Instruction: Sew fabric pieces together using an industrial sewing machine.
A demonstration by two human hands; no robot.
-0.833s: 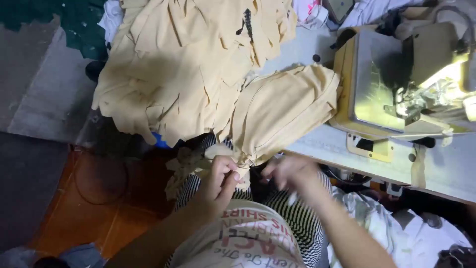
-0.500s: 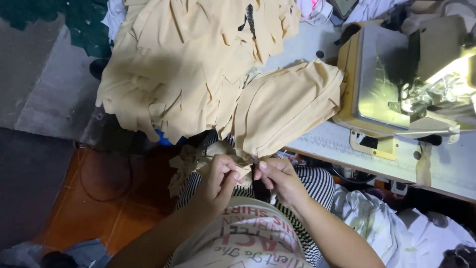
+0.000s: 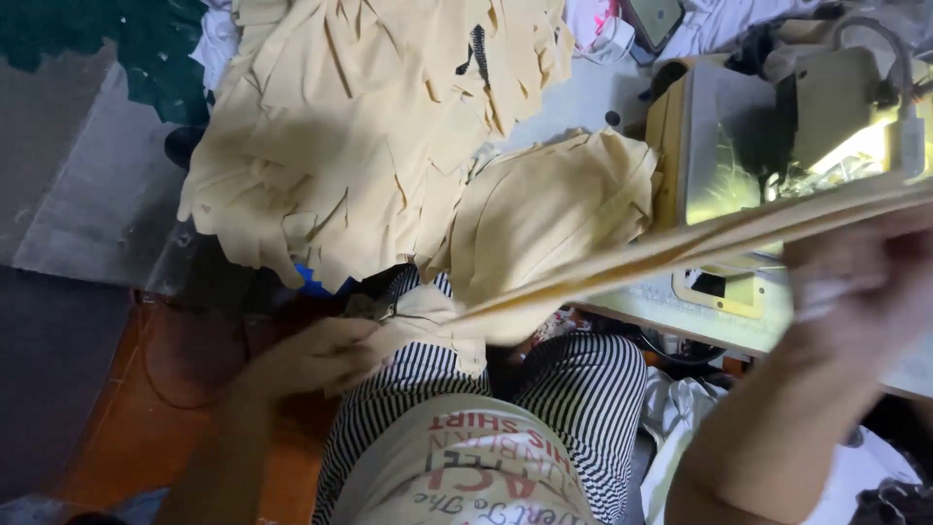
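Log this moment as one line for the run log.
left hand: pinches tan fabric strip end at lap | right hand: pulls strip taut, blurred | behind: tan fabric pile, sewing machine

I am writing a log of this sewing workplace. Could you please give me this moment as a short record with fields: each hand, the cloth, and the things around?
left hand: left hand low over the lap, pinching one end of a tan fabric strip
right hand: right hand raised, blurred, holding the other end of the strip
strip: stretched taut between both hands, slanting upward to the right
cloth: heap of tan cut pieces; folded tan bundle beside it
machine: sewing machine, lamp lit, on a pale table
clothing: striped trousers
floor: orange-brown floor
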